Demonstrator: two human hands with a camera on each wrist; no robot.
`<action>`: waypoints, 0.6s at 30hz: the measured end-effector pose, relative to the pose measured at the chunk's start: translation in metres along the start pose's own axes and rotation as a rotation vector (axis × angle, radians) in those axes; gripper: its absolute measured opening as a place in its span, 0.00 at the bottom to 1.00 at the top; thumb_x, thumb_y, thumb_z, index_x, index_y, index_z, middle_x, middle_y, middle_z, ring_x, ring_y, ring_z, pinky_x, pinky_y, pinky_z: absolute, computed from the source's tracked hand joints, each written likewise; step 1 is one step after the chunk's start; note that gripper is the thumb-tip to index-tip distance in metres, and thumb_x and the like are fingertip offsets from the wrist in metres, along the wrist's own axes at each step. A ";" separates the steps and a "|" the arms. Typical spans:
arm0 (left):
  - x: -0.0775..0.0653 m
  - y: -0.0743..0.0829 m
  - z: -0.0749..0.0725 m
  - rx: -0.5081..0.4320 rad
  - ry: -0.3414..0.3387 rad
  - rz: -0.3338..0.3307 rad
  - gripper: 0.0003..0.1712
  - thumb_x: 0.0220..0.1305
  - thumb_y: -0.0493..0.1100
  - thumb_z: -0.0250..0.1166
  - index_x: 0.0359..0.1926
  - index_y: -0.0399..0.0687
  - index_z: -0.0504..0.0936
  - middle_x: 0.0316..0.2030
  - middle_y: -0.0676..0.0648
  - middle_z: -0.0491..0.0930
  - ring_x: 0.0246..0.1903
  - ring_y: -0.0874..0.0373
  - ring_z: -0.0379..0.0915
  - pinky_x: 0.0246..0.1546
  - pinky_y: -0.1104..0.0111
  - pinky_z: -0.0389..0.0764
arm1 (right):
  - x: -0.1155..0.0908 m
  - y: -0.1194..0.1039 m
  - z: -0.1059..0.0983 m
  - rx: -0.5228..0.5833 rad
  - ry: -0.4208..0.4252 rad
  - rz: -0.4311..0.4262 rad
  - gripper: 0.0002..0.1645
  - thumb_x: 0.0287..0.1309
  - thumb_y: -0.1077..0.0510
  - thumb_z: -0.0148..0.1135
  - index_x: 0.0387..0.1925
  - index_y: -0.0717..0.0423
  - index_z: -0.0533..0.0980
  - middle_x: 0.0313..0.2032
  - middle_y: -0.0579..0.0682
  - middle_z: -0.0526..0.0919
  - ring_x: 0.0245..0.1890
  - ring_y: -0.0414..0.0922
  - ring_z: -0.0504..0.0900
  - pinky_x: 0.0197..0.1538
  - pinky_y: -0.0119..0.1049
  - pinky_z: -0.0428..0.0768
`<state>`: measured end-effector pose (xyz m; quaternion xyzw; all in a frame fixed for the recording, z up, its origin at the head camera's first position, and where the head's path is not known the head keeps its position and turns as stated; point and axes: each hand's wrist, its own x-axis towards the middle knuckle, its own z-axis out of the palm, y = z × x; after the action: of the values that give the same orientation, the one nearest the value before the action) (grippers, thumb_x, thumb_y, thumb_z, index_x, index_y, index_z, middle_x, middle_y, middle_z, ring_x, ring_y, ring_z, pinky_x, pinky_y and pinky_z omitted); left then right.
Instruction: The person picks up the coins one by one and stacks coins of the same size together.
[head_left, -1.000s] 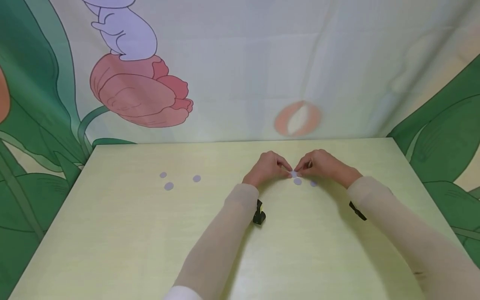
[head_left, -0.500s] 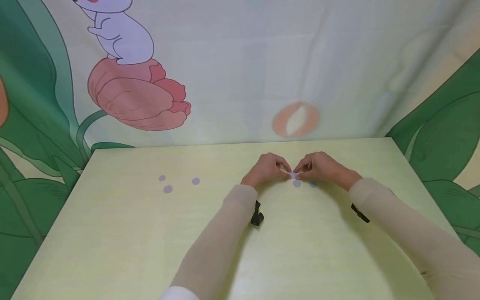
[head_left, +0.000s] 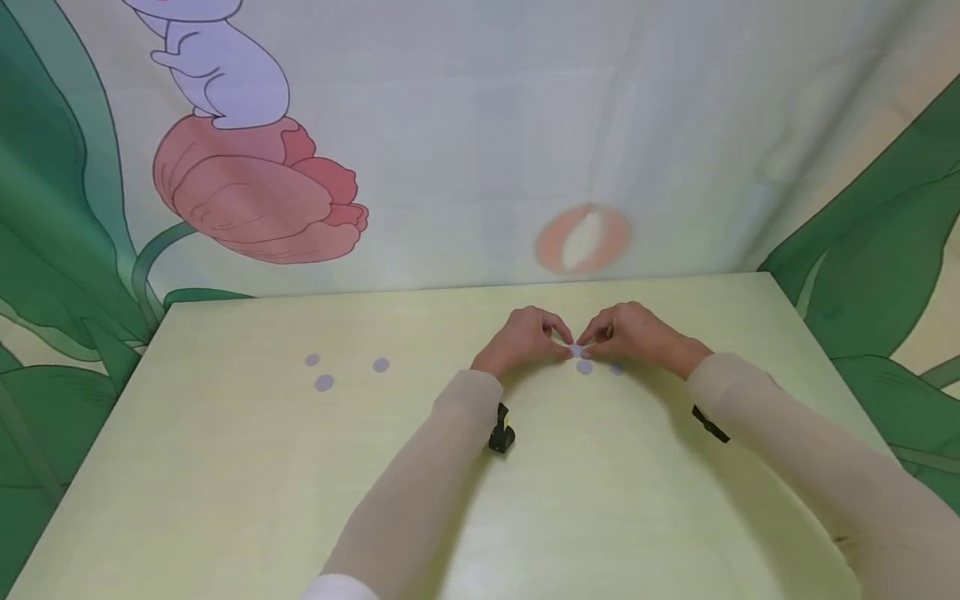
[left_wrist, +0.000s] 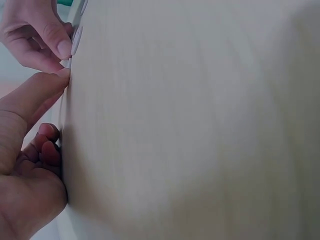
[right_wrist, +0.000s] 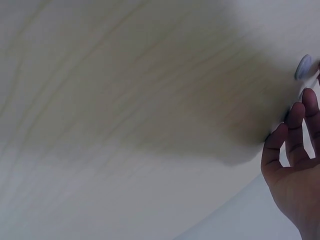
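Note:
In the head view my left hand and right hand meet low over the far right-centre of the table. Between their thumbs and index fingers they pinch a small pale purple disc from opposite sides. Just in front of it lies a second disc, and a third disc sits partly under my right hand. The left wrist view shows my left hand with fingertips near those of the right. A flat, rounded disc appears beside my right hand in the right wrist view.
Three more discs lie at the table's left: a small disc, a larger disc and another disc. The pale yellow table ends at a printed curtain behind. Black wrist cameras hang under the sleeves.
The whole head view has shifted slightly, moving the scene a little left. Both hands keep their pinch on the disc, and the other discs keep their places on the table.

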<state>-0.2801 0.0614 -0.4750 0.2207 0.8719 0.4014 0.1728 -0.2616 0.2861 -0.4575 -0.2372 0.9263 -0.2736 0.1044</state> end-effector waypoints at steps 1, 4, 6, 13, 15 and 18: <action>0.000 -0.001 -0.001 0.010 -0.002 0.003 0.05 0.58 0.45 0.76 0.37 0.59 0.90 0.21 0.54 0.69 0.24 0.62 0.62 0.27 0.70 0.64 | 0.001 -0.001 0.002 0.003 0.001 0.002 0.09 0.56 0.57 0.76 0.40 0.48 0.89 0.29 0.41 0.85 0.29 0.41 0.77 0.36 0.34 0.75; 0.000 -0.004 -0.004 0.030 -0.008 0.016 0.06 0.59 0.45 0.76 0.38 0.57 0.90 0.22 0.53 0.71 0.25 0.62 0.63 0.27 0.71 0.65 | 0.003 -0.004 0.004 0.019 0.003 0.021 0.08 0.56 0.57 0.76 0.40 0.48 0.89 0.28 0.42 0.85 0.28 0.41 0.76 0.34 0.34 0.73; 0.000 -0.003 -0.006 0.030 -0.002 0.017 0.06 0.58 0.44 0.76 0.38 0.55 0.90 0.23 0.53 0.73 0.26 0.62 0.64 0.28 0.72 0.66 | 0.004 -0.007 0.003 0.017 -0.002 0.019 0.08 0.57 0.57 0.76 0.40 0.48 0.89 0.27 0.42 0.85 0.28 0.41 0.76 0.34 0.34 0.73; -0.004 0.003 -0.004 0.041 -0.027 0.015 0.08 0.59 0.42 0.76 0.40 0.51 0.90 0.21 0.53 0.73 0.24 0.63 0.64 0.27 0.73 0.65 | -0.001 -0.014 0.004 -0.044 0.028 -0.013 0.08 0.55 0.58 0.77 0.39 0.51 0.90 0.29 0.41 0.84 0.29 0.40 0.75 0.36 0.35 0.73; -0.005 0.006 -0.004 0.056 -0.019 0.015 0.07 0.58 0.41 0.76 0.39 0.50 0.90 0.23 0.54 0.75 0.26 0.62 0.65 0.27 0.74 0.66 | -0.001 -0.014 0.005 -0.072 0.045 -0.034 0.08 0.54 0.59 0.77 0.39 0.51 0.90 0.28 0.41 0.83 0.28 0.40 0.75 0.35 0.34 0.73; -0.008 0.009 -0.004 0.078 -0.001 0.011 0.07 0.58 0.41 0.76 0.38 0.48 0.90 0.28 0.52 0.80 0.29 0.61 0.68 0.30 0.74 0.69 | 0.000 -0.016 0.008 -0.096 0.069 -0.073 0.09 0.53 0.61 0.77 0.38 0.52 0.90 0.27 0.42 0.82 0.27 0.39 0.74 0.34 0.34 0.73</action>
<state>-0.2733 0.0600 -0.4645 0.2321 0.8856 0.3680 0.1625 -0.2530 0.2707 -0.4552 -0.2659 0.9321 -0.2407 0.0509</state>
